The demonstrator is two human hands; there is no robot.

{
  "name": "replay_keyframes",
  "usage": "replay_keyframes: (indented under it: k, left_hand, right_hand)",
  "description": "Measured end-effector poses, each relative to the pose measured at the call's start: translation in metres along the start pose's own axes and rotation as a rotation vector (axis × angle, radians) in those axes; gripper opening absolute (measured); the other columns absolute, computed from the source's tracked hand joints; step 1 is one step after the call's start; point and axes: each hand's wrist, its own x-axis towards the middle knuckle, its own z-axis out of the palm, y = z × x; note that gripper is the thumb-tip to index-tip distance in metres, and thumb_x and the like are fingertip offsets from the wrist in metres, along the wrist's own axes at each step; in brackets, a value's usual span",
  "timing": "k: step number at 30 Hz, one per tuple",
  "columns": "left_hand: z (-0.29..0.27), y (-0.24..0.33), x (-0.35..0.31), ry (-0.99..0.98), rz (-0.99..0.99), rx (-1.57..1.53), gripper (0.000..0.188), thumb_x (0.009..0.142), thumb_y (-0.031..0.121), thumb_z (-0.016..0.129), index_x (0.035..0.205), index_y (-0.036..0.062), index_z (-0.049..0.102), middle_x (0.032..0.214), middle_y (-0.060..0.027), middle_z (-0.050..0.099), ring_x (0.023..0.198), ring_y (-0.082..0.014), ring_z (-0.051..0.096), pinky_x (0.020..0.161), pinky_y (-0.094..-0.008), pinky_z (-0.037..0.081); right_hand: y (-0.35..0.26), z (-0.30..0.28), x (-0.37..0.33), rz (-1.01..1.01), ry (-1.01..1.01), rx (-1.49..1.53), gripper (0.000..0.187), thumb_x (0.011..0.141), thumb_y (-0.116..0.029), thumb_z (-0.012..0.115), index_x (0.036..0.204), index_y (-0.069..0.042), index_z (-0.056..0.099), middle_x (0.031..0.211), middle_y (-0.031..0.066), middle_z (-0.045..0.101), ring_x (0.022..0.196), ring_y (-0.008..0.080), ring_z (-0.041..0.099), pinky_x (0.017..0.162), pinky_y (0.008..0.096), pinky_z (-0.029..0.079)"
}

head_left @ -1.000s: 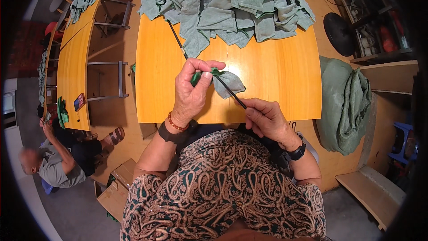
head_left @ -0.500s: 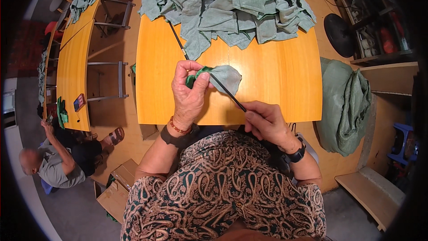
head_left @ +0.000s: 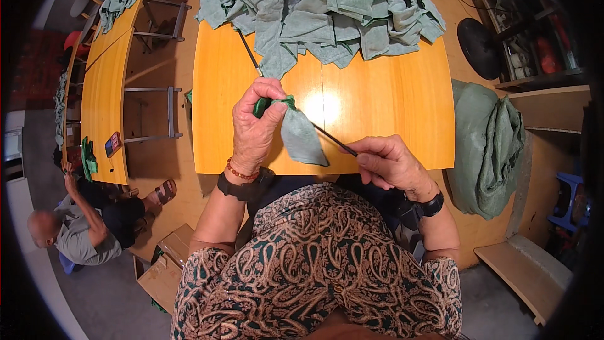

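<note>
Green cloth piece (head_left: pixel 304 138) pinched in the left hand (head_left: pixel 255 123) droops lower than before; the right hand (head_left: pixel 396 165), now farther from it, grips a slim black rod (head_left: pixel 333 138).

The cloth (head_left: pixel 302 138) is grey-green, the rod (head_left: pixel 333 138) black, the tabletop (head_left: pixel 390 101) yellow-orange, the shirt (head_left: pixel 314 258) paisley.

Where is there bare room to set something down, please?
The widest bare patch of the wooden table lies right of centre, bordered by the grey-green cloth pile, right hand and right edge. A narrower strip separates left hand and left edge. Crowded: the far end, under the pile, and near middle, where the hands hold a cloth piece and black rod.
</note>
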Motion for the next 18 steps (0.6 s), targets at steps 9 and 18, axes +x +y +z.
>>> replay_keyframes:
  k: [9, 18]
  left_hand:
    - [0.010, 0.002, -0.002, 0.073, 0.027, 0.081, 0.010, 0.090, 0.004, 0.067, 0.095, 0.0032, 0.058, 0.096, -0.0056, 0.061, 0.088, -0.0117, 0.056, 0.082, -0.0258, 0.046]
    - [0.020, 0.000, -0.019, 0.099, -0.148, -0.129, 0.007, 0.095, 0.005, 0.063, 0.098, 0.0038, 0.057, 0.100, -0.0055, 0.062, 0.089, -0.0105, 0.057, 0.082, -0.0255, 0.049]
  right_hand:
    - [0.005, 0.010, 0.006, -0.031, 0.014, 0.043, 0.028, 0.101, -0.005, 0.052, 0.126, -0.004, 0.063, 0.065, 0.0016, 0.060, 0.044, 0.0021, 0.044, 0.040, 0.0176, 0.035]
    - [0.017, 0.016, 0.006, -0.036, 0.071, 0.151, 0.027, 0.101, -0.007, 0.052, 0.126, -0.004, 0.063, 0.066, 0.0010, 0.060, 0.045, 0.0022, 0.043, 0.039, 0.0178, 0.034]
